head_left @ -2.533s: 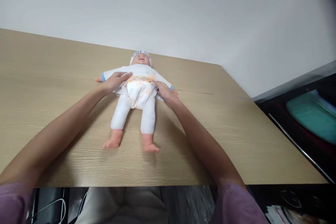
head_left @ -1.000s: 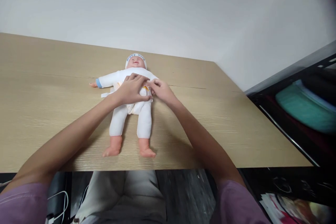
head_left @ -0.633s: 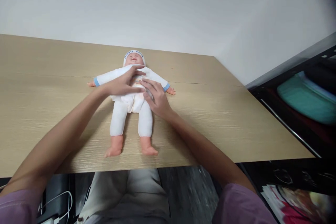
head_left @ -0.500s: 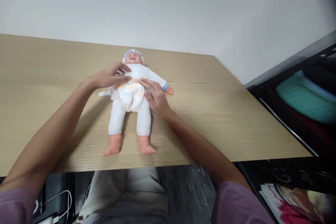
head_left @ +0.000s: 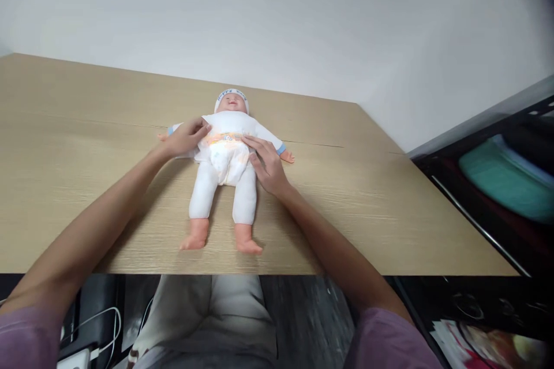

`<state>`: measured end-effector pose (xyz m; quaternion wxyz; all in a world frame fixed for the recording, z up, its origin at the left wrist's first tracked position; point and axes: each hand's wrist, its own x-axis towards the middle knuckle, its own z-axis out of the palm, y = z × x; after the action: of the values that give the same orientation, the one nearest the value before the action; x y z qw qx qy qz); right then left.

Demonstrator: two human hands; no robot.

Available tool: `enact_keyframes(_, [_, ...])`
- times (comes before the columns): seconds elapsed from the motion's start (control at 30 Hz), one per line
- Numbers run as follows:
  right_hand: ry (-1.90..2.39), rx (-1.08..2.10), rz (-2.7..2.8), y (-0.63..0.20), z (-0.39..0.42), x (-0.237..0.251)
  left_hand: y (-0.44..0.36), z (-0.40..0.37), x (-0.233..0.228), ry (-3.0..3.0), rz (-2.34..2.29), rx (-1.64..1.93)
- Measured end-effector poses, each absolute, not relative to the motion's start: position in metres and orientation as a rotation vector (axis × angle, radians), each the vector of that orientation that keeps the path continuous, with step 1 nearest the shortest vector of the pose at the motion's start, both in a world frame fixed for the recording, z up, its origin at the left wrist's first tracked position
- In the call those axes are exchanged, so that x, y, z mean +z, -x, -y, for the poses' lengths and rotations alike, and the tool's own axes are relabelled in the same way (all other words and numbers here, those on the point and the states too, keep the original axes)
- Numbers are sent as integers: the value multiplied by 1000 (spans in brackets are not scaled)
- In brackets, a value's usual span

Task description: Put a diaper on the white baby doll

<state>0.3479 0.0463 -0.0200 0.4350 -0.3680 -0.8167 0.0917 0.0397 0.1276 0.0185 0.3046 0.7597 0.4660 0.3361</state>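
Your doll (head_left: 225,155) lies face up on the wooden surface (head_left: 389,213), head away from you, feet toward the near edge. Your left hand (head_left: 186,137) pinches the diaper (head_left: 225,155) flap at the doll's left-of-frame hip; your right hand (head_left: 267,162) rests flat, fingers spread, on the opposite hip. Blue writing circles the doll's cap (head_left: 231,94), too blurred to read.

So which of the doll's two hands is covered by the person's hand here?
The doll's hand at picture left, under the person's left hand. The other doll hand lies bare on the table, beyond the right hand.
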Motion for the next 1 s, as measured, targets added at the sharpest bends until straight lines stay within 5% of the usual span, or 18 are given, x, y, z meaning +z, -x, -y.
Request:
enact_keyframes(0.3, [1062, 55, 2033, -345, -43, -13, 12, -98, -20, -2307, -1516, 862])
enact_keyframes(0.6, [912, 31, 2391, -268, -68, 59, 22, -105, -7, -1945, -1495, 697])
enact_keyframes(1.0, [1283, 195, 2410, -235, -93, 35, -39, -98, 22, -1757, -1221, 931])
